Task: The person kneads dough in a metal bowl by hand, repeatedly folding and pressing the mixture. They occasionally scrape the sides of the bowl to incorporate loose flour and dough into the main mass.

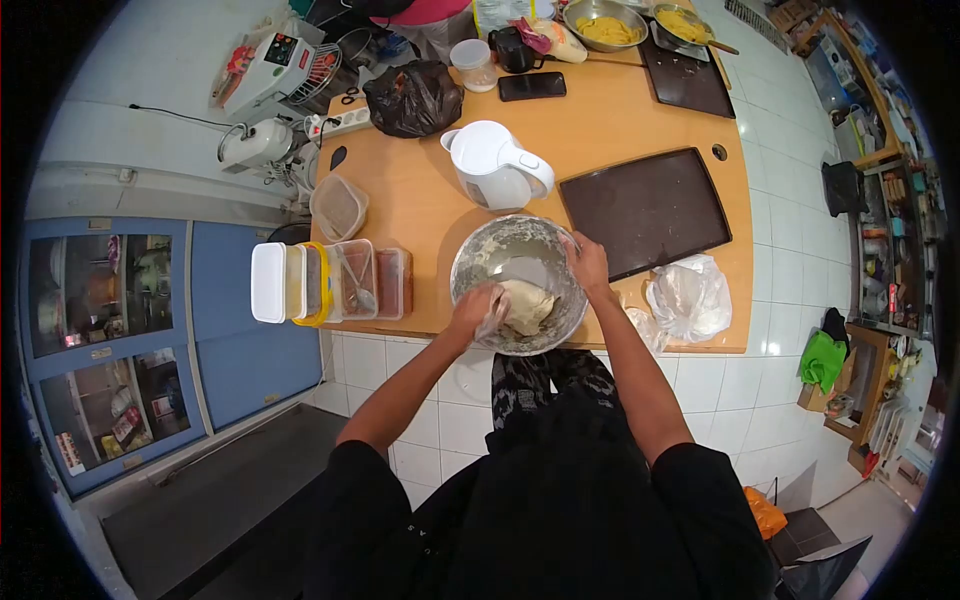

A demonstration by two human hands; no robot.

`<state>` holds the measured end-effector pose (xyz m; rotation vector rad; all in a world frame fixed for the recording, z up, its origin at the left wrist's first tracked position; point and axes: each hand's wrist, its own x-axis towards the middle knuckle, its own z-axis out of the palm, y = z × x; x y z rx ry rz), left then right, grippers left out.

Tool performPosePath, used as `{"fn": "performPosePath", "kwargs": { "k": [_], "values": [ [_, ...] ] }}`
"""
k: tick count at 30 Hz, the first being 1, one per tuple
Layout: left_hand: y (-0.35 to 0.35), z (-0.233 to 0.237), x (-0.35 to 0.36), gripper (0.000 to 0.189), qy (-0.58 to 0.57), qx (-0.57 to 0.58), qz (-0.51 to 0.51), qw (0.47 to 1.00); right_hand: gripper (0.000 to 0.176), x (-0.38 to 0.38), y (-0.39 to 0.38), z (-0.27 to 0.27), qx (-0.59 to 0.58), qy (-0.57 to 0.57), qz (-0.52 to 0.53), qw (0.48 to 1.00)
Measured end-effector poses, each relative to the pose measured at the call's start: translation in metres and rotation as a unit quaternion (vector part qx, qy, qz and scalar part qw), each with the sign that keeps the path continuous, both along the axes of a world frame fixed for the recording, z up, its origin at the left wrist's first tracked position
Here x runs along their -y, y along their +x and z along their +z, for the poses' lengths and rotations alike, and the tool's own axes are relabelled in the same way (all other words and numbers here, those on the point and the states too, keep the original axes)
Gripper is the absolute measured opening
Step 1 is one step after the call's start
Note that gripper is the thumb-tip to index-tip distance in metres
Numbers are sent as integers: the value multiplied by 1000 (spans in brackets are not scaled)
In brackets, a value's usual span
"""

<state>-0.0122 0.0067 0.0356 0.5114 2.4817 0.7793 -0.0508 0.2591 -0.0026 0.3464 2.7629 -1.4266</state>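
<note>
A metal bowl (520, 230) dusted with flour stands at the table's front edge, and a pale lump of dough (528, 307) lies in it. My left hand (480, 308) reaches into the bowl at its left side, its fingers curled against the dough; whether they grip it I cannot make out. My right hand (586, 262) holds the bowl's right rim, with fingers closed over the edge. Behind the bowl stands a white electric kettle (490, 165). A dark baking tray (650, 210) lies to the right.
Plastic containers (358, 280) line the left edge. A clear plastic bag (692, 298) lies front right. Farther back are a black bag (414, 98), a phone (532, 86), a jar (473, 65), pans of yellow food (606, 30) and another tray (688, 75).
</note>
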Motion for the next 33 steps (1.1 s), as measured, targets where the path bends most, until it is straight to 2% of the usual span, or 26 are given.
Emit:
{"fn": "performPosePath", "kwargs": {
  "k": [1, 4, 7, 9, 10, 12, 14, 17, 18, 19, 21, 22, 23, 24, 25, 26, 27, 29, 30, 31, 33],
  "values": [
    [-6, 10, -14, 26, -105, 31, 72, 991, 30, 1, 0, 1, -1, -40, -4, 999],
    [-21, -17, -34, 29, 0, -191, 100, 976, 32, 3, 2, 4, -24, -134, -35, 990],
    [-33, -41, -59, 30, -70, -130, -10, 989, 33, 14, 37, -11, -77, -163, -97, 979],
    [-32, -98, -77, 30, -98, -36, -124, 987, 32, 20, 62, -30, -103, -164, -123, 973],
    [-28, -115, -83, 30, -111, 12, -180, 977, 27, 21, 64, -31, -80, -186, -151, 968],
    [-21, -100, -92, 35, -123, 16, -230, 965, 25, 17, 53, -13, -78, -143, -127, 978],
    [-6, -98, -78, 37, -57, -86, -254, 962, 23, 12, 45, -7, -68, -112, -115, 985],
    [-4, -80, -44, 36, 92, -85, -322, 938, 21, 6, 38, -5, -25, -90, -106, 990],
    [4, -77, -35, 25, 150, -151, -307, 927, 22, 6, 38, 0, 3, -87, -105, 991],
    [4, -77, -25, 22, 172, -163, -308, 922, 23, 6, 40, 4, 32, -84, -103, 991],
    [-1, -81, -7, 18, 215, -186, -310, 907, 23, 6, 41, -4, -2, -100, -96, 990],
    [-10, -86, -1, 19, 240, -111, -298, 917, 24, 7, 42, -9, -20, -108, -94, 989],
    [-11, -63, -8, 22, 124, -52, -216, 967, 23, 9, 44, -12, -22, -114, -103, 988],
    [-14, -17, -24, 24, 4, 6, -128, 992, 23, 13, 46, -14, -25, -121, -111, 986],
    [-16, 10, -35, 27, -117, 64, -35, 990, 23, 17, 47, -15, -28, -128, -119, 984],
    [-17, -13, -35, 34, -30, 22, -13, 999, 23, 21, 48, -15, -42, -132, -123, 983],
    [-10, -34, -35, 30, -80, -45, -30, 995, 22, 23, 49, -16, -55, -135, -129, 981],
    [3, -29, -47, 33, -176, -176, -67, 966, 22, 28, 50, -12, -64, -118, -143, 981],
    [0, -27, -49, 43, -270, -61, -131, 952, 22, 30, 52, -11, -58, -97, -152, 982],
    [2, -24, -49, 42, -263, -52, -161, 950, 21, 27, 52, -8, -52, -75, -159, 983],
    [12, -17, -35, 42, -252, -32, -216, 943, 21, 24, 50, 0, -24, -101, -153, 983]
  ]
}}
